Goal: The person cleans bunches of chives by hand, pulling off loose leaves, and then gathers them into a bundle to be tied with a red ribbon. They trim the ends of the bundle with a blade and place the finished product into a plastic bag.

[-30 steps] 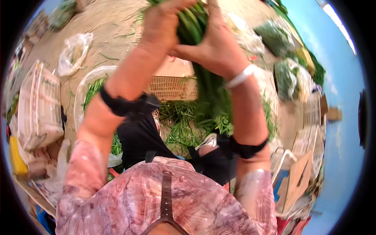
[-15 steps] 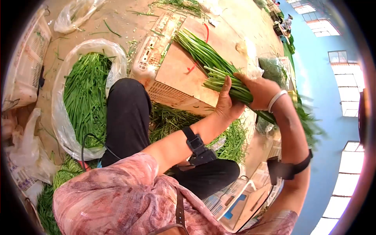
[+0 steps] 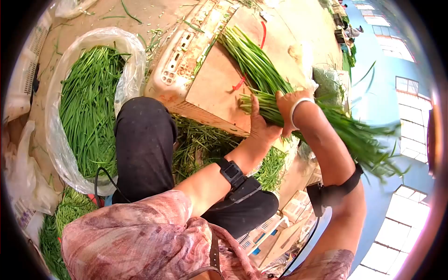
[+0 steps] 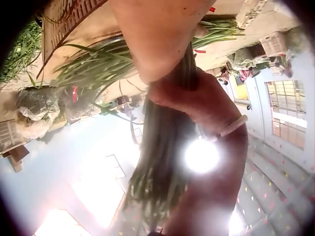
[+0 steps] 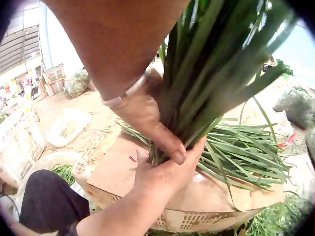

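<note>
A bunch of long green stems (image 3: 354,135) is held in both hands above a board (image 3: 219,88). The left hand (image 3: 263,126) grips its pale cut end, thumb up along the stems. Just beyond, the right hand (image 3: 294,107), with a white band at the wrist, wraps round the same bunch, and the leafy ends spread out to the right. Another bunch (image 3: 252,56) lies on the board beside the hands, near red ties (image 3: 239,84). In the right wrist view the left hand (image 5: 165,177) and right hand (image 5: 147,120) meet round the stems (image 5: 197,83).
A plastic-lined container (image 3: 135,60) full of green stems stands at the left. The board rests on an upturned crate (image 3: 170,70). Loose greens (image 3: 200,144) lie below it, between the person's knees. White crates and bags stand at the far left, and a blue wall is at the right.
From overhead and upright, the bunch has come down over the board, leafy ends now to the right. Since half a second ago, both hands have shifted slightly and still hold it.
</note>
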`<state>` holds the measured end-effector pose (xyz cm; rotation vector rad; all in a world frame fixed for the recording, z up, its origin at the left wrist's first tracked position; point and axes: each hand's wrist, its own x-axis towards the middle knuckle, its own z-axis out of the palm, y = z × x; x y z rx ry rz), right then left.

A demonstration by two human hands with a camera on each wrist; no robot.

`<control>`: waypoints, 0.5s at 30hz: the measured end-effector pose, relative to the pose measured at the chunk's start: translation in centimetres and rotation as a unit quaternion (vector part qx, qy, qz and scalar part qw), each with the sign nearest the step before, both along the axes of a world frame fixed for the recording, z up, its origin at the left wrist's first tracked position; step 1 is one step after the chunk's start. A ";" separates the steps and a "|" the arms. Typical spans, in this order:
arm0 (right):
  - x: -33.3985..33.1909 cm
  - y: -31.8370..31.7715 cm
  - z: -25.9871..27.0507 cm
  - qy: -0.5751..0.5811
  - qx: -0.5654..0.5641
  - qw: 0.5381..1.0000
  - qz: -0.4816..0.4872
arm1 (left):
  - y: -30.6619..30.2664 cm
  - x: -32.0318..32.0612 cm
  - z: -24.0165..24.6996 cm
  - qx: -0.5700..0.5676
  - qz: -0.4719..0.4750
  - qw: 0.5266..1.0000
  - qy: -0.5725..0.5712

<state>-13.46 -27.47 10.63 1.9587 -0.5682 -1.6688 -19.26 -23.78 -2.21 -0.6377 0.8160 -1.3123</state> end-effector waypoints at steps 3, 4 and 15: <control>-2.6 1.9 1.0 -0.101 -0.028 0.994 -0.020 | 0.8 0.1 0.9 0.036 -0.022 0.997 -0.066; -4.5 2.8 1.3 -0.192 -0.038 0.981 -0.002 | 1.3 0.0 1.2 0.046 -0.011 0.989 -0.143; -16.2 11.4 -7.0 -0.879 -0.013 0.454 -0.143 | 9.2 -0.6 8.0 0.064 0.079 0.688 -0.718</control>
